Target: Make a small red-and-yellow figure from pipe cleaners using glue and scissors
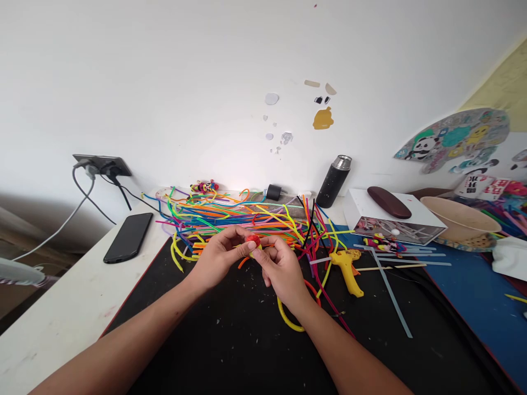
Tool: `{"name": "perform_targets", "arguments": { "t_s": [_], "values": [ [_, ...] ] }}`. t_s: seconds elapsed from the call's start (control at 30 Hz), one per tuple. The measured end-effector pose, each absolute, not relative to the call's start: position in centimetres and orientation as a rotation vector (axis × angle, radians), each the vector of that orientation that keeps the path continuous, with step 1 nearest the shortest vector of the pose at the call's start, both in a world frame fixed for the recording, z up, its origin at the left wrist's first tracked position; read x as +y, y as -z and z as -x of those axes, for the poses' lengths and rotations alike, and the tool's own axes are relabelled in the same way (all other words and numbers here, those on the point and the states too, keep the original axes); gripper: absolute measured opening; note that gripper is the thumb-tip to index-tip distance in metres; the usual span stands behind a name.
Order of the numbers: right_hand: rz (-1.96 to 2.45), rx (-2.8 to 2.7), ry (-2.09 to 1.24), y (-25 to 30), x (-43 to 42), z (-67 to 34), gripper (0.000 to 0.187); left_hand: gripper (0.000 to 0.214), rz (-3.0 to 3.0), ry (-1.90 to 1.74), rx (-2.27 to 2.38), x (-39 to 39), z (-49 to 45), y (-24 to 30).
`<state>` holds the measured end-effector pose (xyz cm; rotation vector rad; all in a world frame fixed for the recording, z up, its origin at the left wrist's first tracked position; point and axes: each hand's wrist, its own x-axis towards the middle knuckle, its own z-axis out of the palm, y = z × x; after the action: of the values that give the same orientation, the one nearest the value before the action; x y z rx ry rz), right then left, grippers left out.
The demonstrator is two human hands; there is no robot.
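Note:
Above the black mat, both hands meet at a small red and yellow pipe-cleaner piece (252, 240) with a coiled red top. My left hand (222, 257) pinches it from the left between thumb and fingers. From the other side, my right hand (284, 270) grips its lower, yellow part with the thumb in front. My fingers hide much of the piece. Below my right hand a yellow pipe cleaner (288, 322) curves over the mat; I cannot tell whether it joins the held piece. Just behind the hands lies a loose heap of many-coloured pipe cleaners (230, 219).
To the right lie a yellow glue gun (348, 270) and several translucent glue sticks (393, 296). A black thermos (334, 181) stands by the wall, near a white box (395, 211) with a brown case (389, 202) on top. A phone (128, 237) lies left.

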<state>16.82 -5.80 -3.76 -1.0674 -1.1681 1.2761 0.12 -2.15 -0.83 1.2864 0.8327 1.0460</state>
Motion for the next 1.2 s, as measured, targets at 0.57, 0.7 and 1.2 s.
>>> {"name": "perform_targets", "arguments": {
  "t_s": [0.57, 0.7, 1.2],
  "values": [
    [1.057, -1.146, -1.275, 3.78, -5.85, -16.69, 0.035, 0.034, -1.293, -1.034, 0.821, -2.20, -0.08, 0.90],
    [1.058, -1.144, -1.283, 3.85, -5.78, -16.75, 0.035, 0.033, -1.294, -1.036, 0.823, -2.14, -0.12, 0.92],
    [1.072, -1.149, -1.306, 3.51, -5.57, -16.77, 0.038, 0.035, -1.265, -1.043, 0.811, -2.20, -0.12, 0.92]
  ]
}}
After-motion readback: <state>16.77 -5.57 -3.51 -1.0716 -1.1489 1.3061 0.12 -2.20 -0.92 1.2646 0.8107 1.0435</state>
